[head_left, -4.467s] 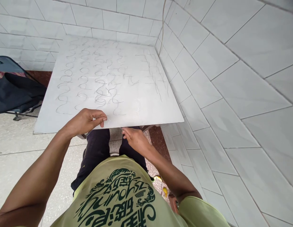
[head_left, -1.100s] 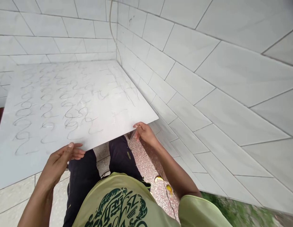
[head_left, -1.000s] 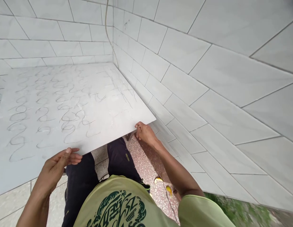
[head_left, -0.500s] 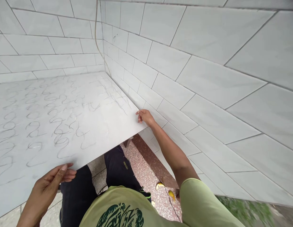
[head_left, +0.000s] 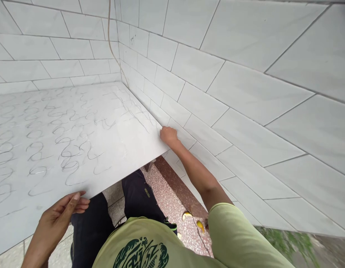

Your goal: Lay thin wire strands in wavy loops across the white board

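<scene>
A large white board or slab (head_left: 128,149) lies level in front of me, covered in looping dark scribbles. My right hand (head_left: 169,135) is closed in a fist on its right edge, close to the tiled wall. The curled fingers hide whatever may be inside it. At the slab's front edge rests my left hand (head_left: 62,208), fingers stretched loosely to the right and thumb lying over them. No held object shows in the left hand.
White tiled walls (head_left: 200,93) meet in a corner behind and to the right of the slab. A thin cable (head_left: 109,41) hangs down that corner. Yellow peel-like pieces (head_left: 200,226) lie on the speckled pink floor (head_left: 161,193), beside a dark red strip (head_left: 175,182).
My right hand has turned and closed into a fist at the slab's right edge; before, its fingers were partly visible. The left hand has barely moved. The view has shifted slightly.
</scene>
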A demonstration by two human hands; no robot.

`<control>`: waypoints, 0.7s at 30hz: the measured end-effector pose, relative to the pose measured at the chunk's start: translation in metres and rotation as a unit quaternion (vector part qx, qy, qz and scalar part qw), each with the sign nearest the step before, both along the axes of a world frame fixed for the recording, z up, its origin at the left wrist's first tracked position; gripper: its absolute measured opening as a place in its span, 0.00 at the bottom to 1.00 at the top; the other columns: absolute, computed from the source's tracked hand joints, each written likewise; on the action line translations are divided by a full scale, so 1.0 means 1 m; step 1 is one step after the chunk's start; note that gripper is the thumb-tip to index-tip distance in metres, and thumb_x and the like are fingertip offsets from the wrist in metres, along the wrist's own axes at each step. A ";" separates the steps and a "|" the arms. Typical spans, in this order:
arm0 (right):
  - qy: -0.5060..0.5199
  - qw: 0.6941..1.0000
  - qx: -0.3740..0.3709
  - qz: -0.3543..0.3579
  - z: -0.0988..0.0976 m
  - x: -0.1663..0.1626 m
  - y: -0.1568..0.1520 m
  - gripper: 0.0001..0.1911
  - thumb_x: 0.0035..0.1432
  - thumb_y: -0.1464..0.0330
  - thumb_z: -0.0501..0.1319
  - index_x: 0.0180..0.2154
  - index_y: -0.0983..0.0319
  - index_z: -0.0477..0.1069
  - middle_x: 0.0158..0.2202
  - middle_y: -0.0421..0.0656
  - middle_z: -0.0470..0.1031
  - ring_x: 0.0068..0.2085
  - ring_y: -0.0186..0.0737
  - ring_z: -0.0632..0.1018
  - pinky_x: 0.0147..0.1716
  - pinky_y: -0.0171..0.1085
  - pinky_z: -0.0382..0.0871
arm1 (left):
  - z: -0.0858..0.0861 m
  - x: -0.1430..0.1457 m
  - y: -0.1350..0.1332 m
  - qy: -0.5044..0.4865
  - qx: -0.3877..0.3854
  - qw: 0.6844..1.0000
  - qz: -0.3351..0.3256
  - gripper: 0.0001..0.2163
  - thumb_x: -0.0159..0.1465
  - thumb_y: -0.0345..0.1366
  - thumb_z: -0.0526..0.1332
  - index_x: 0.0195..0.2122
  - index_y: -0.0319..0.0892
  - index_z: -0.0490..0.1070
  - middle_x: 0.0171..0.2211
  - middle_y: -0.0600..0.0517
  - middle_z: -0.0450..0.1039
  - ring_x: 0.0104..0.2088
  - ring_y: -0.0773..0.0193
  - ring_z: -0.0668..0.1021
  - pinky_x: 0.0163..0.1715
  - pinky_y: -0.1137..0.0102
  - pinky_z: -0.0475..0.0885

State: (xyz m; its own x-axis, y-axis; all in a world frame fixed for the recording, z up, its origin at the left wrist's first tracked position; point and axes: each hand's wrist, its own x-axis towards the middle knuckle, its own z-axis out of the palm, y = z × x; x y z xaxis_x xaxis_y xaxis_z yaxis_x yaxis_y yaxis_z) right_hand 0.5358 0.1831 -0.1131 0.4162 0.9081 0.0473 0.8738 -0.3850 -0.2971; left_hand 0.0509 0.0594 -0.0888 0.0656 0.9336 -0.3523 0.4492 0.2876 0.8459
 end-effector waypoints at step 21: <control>-0.011 0.941 0.027 0.337 0.019 -0.197 0.110 0.26 0.73 0.67 0.50 0.66 0.74 0.61 0.69 0.62 0.62 0.68 0.55 0.66 0.64 0.49 0.62 | -0.038 0.014 -0.075 -0.047 0.039 0.996 -0.068 0.26 0.66 0.60 0.59 0.48 0.41 0.78 0.37 0.46 0.82 0.38 0.53 0.84 0.43 0.59 0.81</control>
State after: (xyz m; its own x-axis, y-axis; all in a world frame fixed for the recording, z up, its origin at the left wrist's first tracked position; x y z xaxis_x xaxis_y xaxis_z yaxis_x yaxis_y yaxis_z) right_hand 0.3393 0.2928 -0.0938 -0.2552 0.9614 0.1025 0.9205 0.2741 -0.2786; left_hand 0.0645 -0.0155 -0.1266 0.2216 0.9383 -0.2656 0.3976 0.1618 0.9032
